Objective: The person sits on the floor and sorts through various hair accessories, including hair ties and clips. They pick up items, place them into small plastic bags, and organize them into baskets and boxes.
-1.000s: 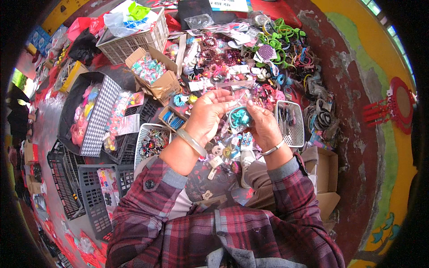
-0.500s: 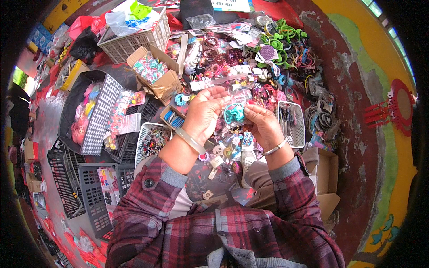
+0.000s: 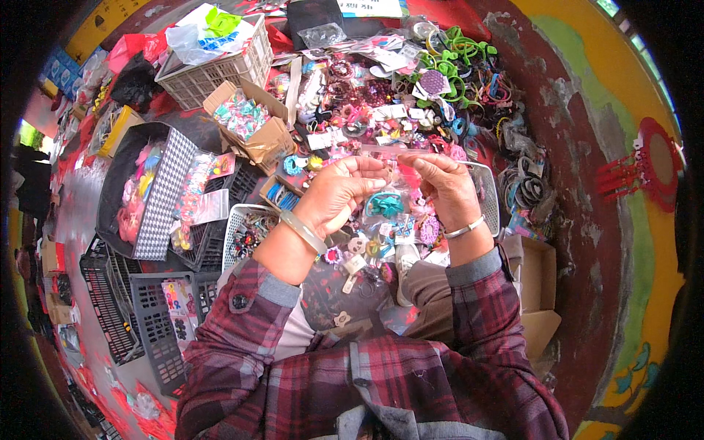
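Observation:
Between my hands hangs a small clear plastic bag with a teal bow hair tie point(image 3: 386, 204) in it. My left hand point(image 3: 343, 192) is closed in a pinch, thumb against fingertips, at the upper left edge of the bag. On the other side my right hand point(image 3: 449, 189) pinches near the bag's top, its fingers bent and pressed together. The film of the bag is hard to make out against the clutter. Below and behind it lies a heap of hair accessories, with a purple scrunchie point(image 3: 429, 229) close to my right hand.
A white basket point(image 3: 493, 198) stands right of my right hand, another white basket point(image 3: 233, 233) left of my left forearm. Farther left are an open cardboard box point(image 3: 270, 139) of small packets, a houndstooth-sided bin point(image 3: 163, 192) and black crates point(image 3: 150, 315). Green headbands point(image 3: 460, 53) lie far right.
My fingers have moved from around the bagged teal hair tie to the bag's upper edge. My right hand has risen and turned. The hair tie now hangs lower, in plain sight.

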The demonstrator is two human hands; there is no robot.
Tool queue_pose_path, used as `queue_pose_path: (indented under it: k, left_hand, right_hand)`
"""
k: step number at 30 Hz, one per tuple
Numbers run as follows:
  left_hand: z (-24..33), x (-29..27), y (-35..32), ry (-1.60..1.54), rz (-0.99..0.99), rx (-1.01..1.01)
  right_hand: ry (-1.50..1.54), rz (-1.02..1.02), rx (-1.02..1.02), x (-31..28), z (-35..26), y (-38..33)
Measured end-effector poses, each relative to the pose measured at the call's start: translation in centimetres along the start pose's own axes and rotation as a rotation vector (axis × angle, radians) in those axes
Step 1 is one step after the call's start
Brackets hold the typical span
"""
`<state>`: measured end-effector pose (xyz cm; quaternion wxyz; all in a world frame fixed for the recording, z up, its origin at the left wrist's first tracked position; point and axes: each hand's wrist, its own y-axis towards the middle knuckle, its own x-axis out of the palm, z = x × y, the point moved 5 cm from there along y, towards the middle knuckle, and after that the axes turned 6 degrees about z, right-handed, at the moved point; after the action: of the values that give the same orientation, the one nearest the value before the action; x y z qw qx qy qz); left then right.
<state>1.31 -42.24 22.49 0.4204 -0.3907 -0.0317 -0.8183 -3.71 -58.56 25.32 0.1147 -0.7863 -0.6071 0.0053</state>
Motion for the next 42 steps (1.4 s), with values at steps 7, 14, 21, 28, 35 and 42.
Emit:
queue_pose_path:
  k: [7, 14, 21, 28, 35, 42]
  left_hand:
    - [0.5, -0.2, -0.4, -0.033, 0.107, -0.027]
    - [5.2, -4.3, -2.4, -0.132, 0.179, 0.175]
    - [15.6, -9.9, -11.0, 0.206, 0.558, 0.661]
    - [22.5, -30.1, -23.2, 0.354, 1.292, 0.965]
    - [23.5, -49.1, -35.6, -0.056, 1.711, 1.102]
    - [25.2, -54.5, -33.8, 1.535, 1.896, -0.739]
  right_hand:
    - [0.285, 0.272, -0.123, -3.6, -0.1, 0.5]
    - [0.317, 0.282, -0.085, -3.2, 0.6, 1.5]
    - [0.239, 0.256, -0.102, -2.2, 1.7, 1.7]
    - [0.165, 0.297, 0.001, -0.4, 4.2, 3.3]
    - [0.037, 0.224, 0.081, 2.6, 6.5, 4.3]
    - [-0.049, 0.284, 0.158, 3.7, 7.8, 4.8]
